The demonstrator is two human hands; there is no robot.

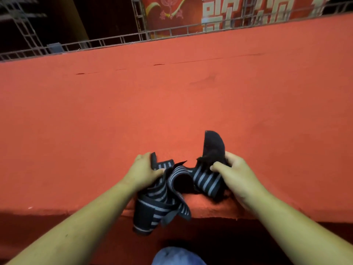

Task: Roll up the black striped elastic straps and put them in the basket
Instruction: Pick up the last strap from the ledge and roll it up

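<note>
Left hand (pixel 145 170): gripping one end of black grey-striped elastic straps (pixel 205 181). Right hand (pixel 236 172): pinching other end below fuzzy black fastening tab (pixel 214 145). Middle tangled, loops drooping over near edge of red felt-covered table (pixel 172 102). Risks: slack sliding floorward; tab snagging fabric, spoiling roll. Basket out of view.

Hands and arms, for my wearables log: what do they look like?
No gloves on the left hand or right hand; no ring, watch or bracelet shows. The left forearm and right forearm are uncovered to the picture's edge, with no sleeve in view.
</note>
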